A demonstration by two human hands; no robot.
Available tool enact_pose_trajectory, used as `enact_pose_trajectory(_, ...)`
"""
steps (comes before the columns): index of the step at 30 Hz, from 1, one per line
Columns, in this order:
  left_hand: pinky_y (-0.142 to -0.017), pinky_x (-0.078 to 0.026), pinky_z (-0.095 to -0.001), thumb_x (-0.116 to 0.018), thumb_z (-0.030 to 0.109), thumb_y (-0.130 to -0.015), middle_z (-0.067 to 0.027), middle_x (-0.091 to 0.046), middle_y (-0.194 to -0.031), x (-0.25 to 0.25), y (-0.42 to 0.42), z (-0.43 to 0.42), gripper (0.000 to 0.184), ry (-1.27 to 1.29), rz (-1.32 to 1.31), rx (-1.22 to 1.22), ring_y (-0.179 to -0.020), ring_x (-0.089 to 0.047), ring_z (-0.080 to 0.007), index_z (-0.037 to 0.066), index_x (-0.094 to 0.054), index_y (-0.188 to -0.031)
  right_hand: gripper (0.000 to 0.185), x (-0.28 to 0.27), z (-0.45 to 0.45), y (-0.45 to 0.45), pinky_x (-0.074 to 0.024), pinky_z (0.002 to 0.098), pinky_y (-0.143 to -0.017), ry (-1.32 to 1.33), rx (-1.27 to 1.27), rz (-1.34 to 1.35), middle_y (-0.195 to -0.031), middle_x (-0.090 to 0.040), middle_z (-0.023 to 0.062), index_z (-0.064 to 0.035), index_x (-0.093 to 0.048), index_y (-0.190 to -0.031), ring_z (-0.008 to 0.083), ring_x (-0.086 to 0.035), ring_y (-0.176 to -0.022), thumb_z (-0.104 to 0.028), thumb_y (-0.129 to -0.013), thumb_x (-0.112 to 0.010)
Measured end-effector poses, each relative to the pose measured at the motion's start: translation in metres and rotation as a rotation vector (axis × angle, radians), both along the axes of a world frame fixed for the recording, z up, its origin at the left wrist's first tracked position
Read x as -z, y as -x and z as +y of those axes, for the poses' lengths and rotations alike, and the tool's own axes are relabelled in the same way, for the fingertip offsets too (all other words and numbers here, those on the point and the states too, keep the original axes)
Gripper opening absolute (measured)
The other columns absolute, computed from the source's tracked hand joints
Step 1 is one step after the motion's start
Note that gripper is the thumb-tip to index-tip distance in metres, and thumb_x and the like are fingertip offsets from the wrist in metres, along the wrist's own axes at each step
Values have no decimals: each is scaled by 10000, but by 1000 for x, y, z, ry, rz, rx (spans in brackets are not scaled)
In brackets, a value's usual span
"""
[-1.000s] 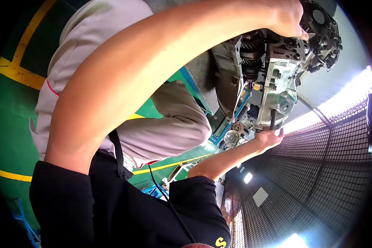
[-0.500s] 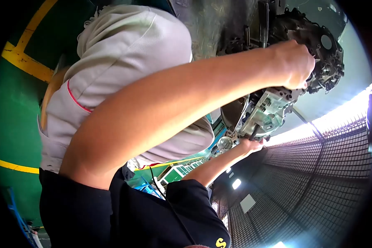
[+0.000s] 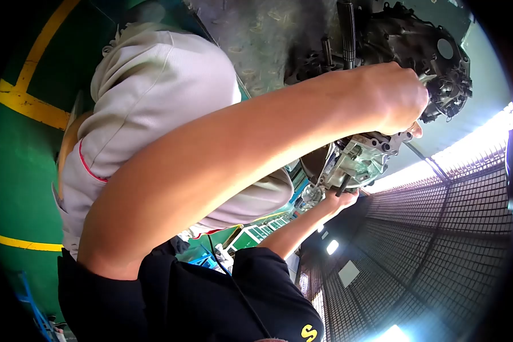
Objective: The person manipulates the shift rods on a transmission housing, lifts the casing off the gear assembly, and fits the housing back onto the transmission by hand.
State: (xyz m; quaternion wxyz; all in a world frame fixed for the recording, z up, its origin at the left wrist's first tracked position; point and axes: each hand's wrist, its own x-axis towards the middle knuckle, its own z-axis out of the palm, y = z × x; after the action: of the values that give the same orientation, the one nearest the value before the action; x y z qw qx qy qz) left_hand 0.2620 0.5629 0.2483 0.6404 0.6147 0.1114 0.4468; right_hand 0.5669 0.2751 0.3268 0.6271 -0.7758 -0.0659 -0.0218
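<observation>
My left hand [image 3: 403, 98] is closed in a fist against a gearbox-like metal assembly, between its dark casing [image 3: 404, 37] and its silver cast housing [image 3: 362, 159]. The back of the hand faces me, and whatever the fingers grip is hidden. Lower in the view, my right hand [image 3: 343, 199] is curled at the bottom edge of the silver housing, beside a short dark rod [image 3: 343, 185]. Its fingers are partly hidden, so I cannot tell what it grips. A thick dark ribbed rod [image 3: 347, 34] stands near the dark casing.
A scuffed metal surface [image 3: 239, 45] lies beside the assembly. Wire mesh [image 3: 427, 251] fills the right side. Green floor with yellow lines [image 3: 34, 105] shows at left. Blue frames [image 3: 208, 261] and green-and-white racks [image 3: 256, 232] stand in the background.
The whole view has shifted slightly, with the silver housing and my right hand farther left. My left fist has moved slightly down relative to the dark casing. Both hands remain at the assembly.
</observation>
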Motion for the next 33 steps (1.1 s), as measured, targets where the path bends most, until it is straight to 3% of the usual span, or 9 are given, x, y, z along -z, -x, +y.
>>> enact_pose_trajectory(6, -738, -581, -453, -664, 362, -982, -190, -742, -850, 2, -3, -1, 378, 9, 45, -40, -837, -739, -377, -2, -754, -935, 464, -2, -11, -8, -571, 491, -924, 84, -84, -50, -1220, -656, 150, -7, -624, -1233, 328, -674, -1071, -305, -936, -428)
enact_pose_trajectory(9, -764, -584, -457, -638, 396, -998, -197, -741, -864, 2, -6, -2, 417, 11, 72, -54, -843, -739, -384, -2, -752, -945, 457, -12, -21, -21, -558, 504, -949, -31, -68, -12, -1249, -651, 161, -12, -623, -1249, 337, -668, -1092, -294, -936, -446)
enact_pose_trajectory(11, -795, -583, -462, -620, 414, -1006, -197, -746, -896, -1, -5, -1, 440, 55, 127, -46, -875, -740, -386, 1, -754, -932, 482, -9, -16, -12, -517, 540, -1004, -87, -91, 28, -1311, -627, 169, -17, -606, -1282, 356, -633, -1162, -318, -930, -471)
enact_pose_trajectory(13, -836, -575, -469, -614, 423, -1006, -193, -753, -946, -2, -12, 0, 438, 28, 178, -52, -923, -739, -380, 14, -764, -958, 639, -10, -20, -12, -432, 584, -1079, -109, -23, 47, -1420, -562, 196, -35, -539, -1412, 387, -538, -1306, -417, -903, -478)
enact_pose_trajectory(17, -862, -571, -463, -615, 406, -999, -199, -751, -991, -2, -16, -6, 420, -5, 178, -94, -957, -735, -378, 15, -769, -1017, 638, -10, -24, -8, -373, 512, -1086, -172, 47, 44, -1365, -537, 173, 13, -507, -1343, 312, -499, -1271, -464, -920, -504)
enact_pose_trajectory(21, -876, -575, -446, -622, 373, -991, -210, -742, -1030, 5, -14, -19, 401, -110, 233, -121, -975, -734, -369, 0, -763, -1034, 659, -18, -29, -14, -371, 528, -1078, -158, 23, 40, -1370, -484, 189, 26, -445, -1354, 329, -469, -1279, -463, -920, -528)
enact_pose_trajectory(33, -917, -587, -394, -645, 275, -968, -245, -718, -1147, 7, -14, -3, 355, -188, 203, -189, -1029, -731, -342, -46, -745, -1084, 579, -33, -11, 20, -394, 478, -1056, -52, -17, 84, -1304, -542, 153, -19, -460, -1335, 299, -524, -1197, -441, -941, -506)
